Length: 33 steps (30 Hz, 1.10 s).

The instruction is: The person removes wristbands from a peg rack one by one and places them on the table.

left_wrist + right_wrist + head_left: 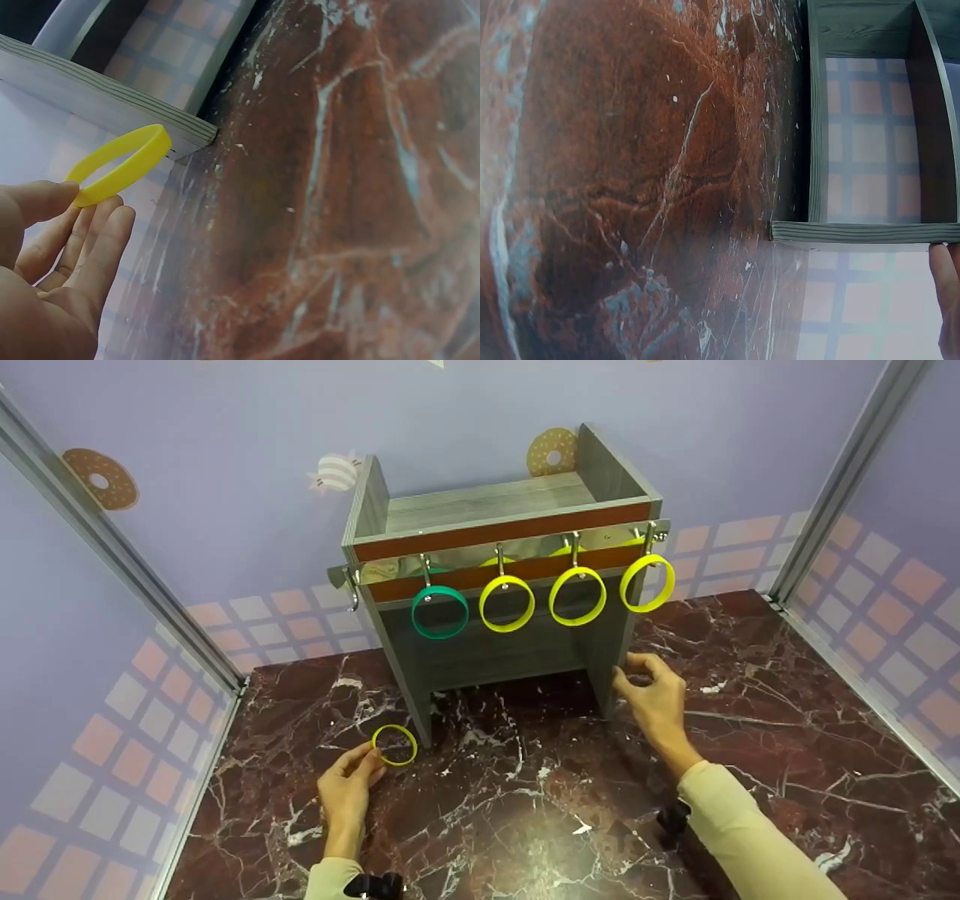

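Observation:
In my left hand (349,784) I pinch a yellow ring (415,751) between thumb and fingers, low beside the shelf's left foot. The left wrist view shows the same yellow ring (124,166) as a flat smooth band, tilted upward. A grey wooden shelf (367,510) stands ahead, with a metal rail (465,553) across its front. From hooks on that rail hang a green ring (415,622) and three yellow rings, including one yellow ring (673,585) at the right end. My right hand (656,697) holds the edge of the shelf's right side panel (602,690), fingers against its outer face.
Another hook (352,589) sits at the rail's left end. Dark red marble-patterned table top (510,825) lies under everything. Purple walls (247,495) with grey metal corner posts enclose the back and both sides.

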Tool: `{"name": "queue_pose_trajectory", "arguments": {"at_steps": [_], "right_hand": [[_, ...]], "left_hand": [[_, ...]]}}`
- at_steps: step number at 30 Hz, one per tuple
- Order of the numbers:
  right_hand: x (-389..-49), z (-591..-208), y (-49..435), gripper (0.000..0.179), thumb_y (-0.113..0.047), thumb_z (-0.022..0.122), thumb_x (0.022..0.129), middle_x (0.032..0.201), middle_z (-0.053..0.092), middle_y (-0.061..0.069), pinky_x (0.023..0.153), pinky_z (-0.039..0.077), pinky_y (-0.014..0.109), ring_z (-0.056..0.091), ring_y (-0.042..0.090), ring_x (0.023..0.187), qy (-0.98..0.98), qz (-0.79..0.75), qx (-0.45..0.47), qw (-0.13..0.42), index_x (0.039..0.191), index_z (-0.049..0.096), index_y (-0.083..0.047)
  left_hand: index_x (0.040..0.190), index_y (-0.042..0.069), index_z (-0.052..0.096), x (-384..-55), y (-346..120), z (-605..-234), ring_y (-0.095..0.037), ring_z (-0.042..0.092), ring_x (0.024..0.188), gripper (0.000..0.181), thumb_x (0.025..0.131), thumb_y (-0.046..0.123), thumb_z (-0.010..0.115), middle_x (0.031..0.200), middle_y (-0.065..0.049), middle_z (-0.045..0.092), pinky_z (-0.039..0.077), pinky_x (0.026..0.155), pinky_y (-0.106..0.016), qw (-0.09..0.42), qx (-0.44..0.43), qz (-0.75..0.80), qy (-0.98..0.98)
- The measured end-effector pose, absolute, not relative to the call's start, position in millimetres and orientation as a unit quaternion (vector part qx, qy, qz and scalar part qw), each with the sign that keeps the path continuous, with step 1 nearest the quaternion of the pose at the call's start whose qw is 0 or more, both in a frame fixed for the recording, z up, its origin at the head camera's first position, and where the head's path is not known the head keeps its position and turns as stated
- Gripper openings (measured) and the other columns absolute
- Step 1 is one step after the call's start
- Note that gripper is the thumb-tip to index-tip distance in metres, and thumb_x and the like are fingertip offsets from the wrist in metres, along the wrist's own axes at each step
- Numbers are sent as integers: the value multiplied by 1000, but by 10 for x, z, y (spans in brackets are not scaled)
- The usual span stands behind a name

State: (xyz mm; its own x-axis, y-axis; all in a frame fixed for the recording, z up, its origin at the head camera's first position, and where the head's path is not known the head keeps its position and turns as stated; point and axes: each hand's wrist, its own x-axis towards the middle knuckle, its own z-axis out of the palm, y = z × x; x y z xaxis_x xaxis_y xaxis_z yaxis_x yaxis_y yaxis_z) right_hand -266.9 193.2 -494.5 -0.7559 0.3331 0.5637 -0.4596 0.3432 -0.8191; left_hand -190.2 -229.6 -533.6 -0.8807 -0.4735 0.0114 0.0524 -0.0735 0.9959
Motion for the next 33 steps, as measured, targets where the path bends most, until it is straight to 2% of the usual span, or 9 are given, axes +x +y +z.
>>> {"name": "queue_pose_trajectory", "arguments": {"at_steps": [3,11,18,26,29,33], "right_hand": [[-2584,-4829,1890,17,21,76,83,90,73,29,60,56,12,69,10,72,-741,573,53,347,99,72,18],[-2493,-4728,1854,16,21,73,84,91,72,32,54,54,12,65,-8,68,-733,589,56,337,100,70,19],[-2501,-4723,1861,17,20,75,84,90,73,30,56,54,11,67,0,70,-737,580,56,341,100,71,18],[-2501,-4720,1864,17,20,75,83,90,73,29,59,55,11,70,13,73,-742,574,57,342,99,72,17],[-2501,-4720,1866,17,20,75,83,90,73,29,59,55,11,70,11,73,-743,572,59,341,99,72,17],[-2503,-4720,1866,16,21,75,83,91,73,29,59,55,10,67,0,73,-742,572,63,345,99,72,17]], "left_hand": [[124,-20,66,-1893,-2290,-5353,-12,75,80,27,100,-6,69,104,-23,75,64,77,-27,179,165,-710,-661],[123,-18,67,-1884,-2288,-5396,-17,77,83,27,101,-3,70,107,-28,74,64,77,-28,164,169,-703,-672],[124,-18,67,-1898,-2282,-5434,-16,76,81,28,100,-4,70,111,-28,74,64,77,-29,153,168,-704,-673],[121,-17,70,-1910,-2277,-5457,-16,76,82,27,97,-6,73,106,-25,75,64,76,-28,159,170,-688,-687],[120,-17,71,-1904,-2278,-5462,-17,76,85,27,96,-6,75,107,-26,75,64,75,-26,161,169,-678,-697],[118,-15,73,-1891,-2275,-5456,-12,75,83,26,94,-6,77,109,-27,75,63,73,-23,163,172,-655,-717]]}}
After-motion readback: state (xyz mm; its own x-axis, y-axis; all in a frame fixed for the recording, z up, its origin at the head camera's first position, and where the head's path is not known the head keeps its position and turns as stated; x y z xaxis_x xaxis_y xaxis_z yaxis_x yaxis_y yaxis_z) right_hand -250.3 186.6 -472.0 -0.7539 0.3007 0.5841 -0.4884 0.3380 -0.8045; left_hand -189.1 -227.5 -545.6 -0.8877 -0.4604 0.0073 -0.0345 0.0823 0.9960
